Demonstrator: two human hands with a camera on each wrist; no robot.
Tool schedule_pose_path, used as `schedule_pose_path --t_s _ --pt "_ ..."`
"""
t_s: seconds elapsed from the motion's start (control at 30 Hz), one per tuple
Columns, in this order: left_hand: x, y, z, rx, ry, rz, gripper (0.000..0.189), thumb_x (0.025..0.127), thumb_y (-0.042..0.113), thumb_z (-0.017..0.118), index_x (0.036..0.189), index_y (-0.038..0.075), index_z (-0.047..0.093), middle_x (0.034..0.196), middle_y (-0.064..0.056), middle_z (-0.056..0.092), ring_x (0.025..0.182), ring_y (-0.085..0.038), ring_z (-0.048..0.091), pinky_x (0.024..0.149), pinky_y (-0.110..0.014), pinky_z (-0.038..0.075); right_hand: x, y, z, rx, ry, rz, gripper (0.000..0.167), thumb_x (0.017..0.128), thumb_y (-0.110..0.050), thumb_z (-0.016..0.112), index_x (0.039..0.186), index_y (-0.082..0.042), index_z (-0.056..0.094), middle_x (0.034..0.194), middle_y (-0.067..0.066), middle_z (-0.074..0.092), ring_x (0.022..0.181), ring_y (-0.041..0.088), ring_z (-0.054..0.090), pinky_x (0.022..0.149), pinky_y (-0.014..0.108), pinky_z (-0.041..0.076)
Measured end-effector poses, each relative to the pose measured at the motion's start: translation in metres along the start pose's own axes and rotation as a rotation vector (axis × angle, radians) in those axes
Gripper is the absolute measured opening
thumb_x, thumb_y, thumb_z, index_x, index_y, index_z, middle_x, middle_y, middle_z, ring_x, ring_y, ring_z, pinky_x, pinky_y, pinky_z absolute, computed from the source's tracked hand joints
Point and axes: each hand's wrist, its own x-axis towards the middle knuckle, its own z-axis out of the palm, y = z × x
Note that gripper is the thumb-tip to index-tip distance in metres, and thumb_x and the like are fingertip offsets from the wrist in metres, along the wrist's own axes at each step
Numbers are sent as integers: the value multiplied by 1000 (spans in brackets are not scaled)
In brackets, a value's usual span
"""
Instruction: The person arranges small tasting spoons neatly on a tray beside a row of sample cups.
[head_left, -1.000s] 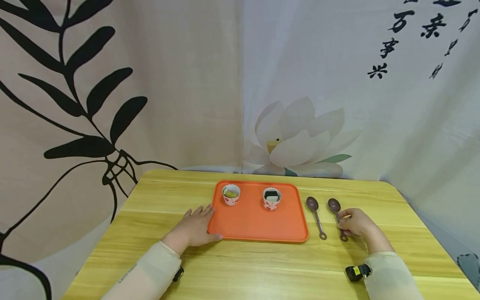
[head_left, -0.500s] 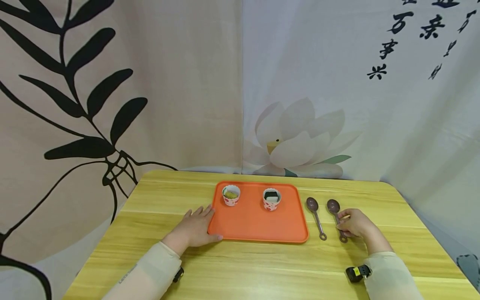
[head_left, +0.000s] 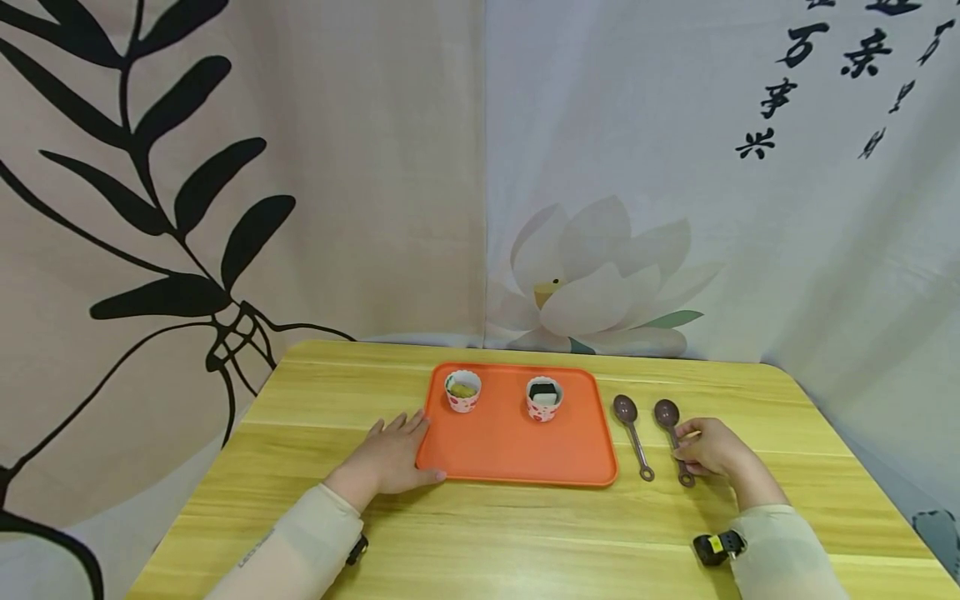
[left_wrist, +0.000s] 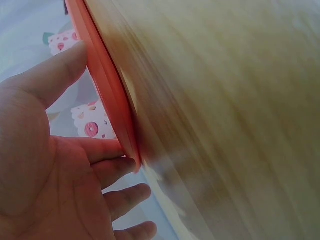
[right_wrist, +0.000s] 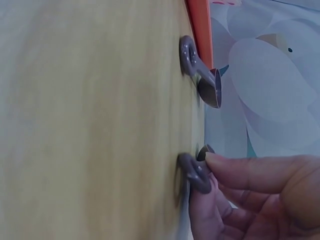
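My left hand [head_left: 388, 458] rests at the left front corner of an orange tray [head_left: 517, 454]. Its fingers are spread and fairly straight. The thumb touches the front rim, as the left wrist view shows, with fingertips against the tray's left side. My right hand [head_left: 712, 450] pinches the handle of a brown spoon [head_left: 667, 413] between thumb and fingers. The ring end [right_wrist: 194, 173] of that handle sticks out towards me in the right wrist view. Left of it, a second brown spoon [head_left: 626, 408] lies on the table, apart from the hand.
Two patterned paper cups stand on the tray: the left cup [head_left: 462, 392] holds something yellowish, the right cup [head_left: 543, 398] dark and white pieces. A wood-grain table [head_left: 525, 542] carries everything. Behind it hangs a printed curtain [head_left: 390, 208].
The spoon in my right hand has shifted very slightly to the left and towards me. Left hand, tray and cups stay in place.
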Motion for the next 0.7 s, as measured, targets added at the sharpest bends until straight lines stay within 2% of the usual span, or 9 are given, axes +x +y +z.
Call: schedule_pose_path --t_s 0.2,0.7 --pt "0 0 0 5 -2 -2 94 89 59 67 153 -2 36 160 -17 31 146 -44 27 115 -65 19 -2 2 -2 32 -10 -11 34 91 8 65 120 18 50 91 14 61 70 16 62 62 29 57" --pt "1 1 0 -9 3 3 94 89 58 67 153 -3 36 160 -18 31 146 -44 28 115 -65 19 -11 -7 -6 33 -20 -73 36 96 5 59 126 19 47 98 19 64 75 18 62 64 30 57"
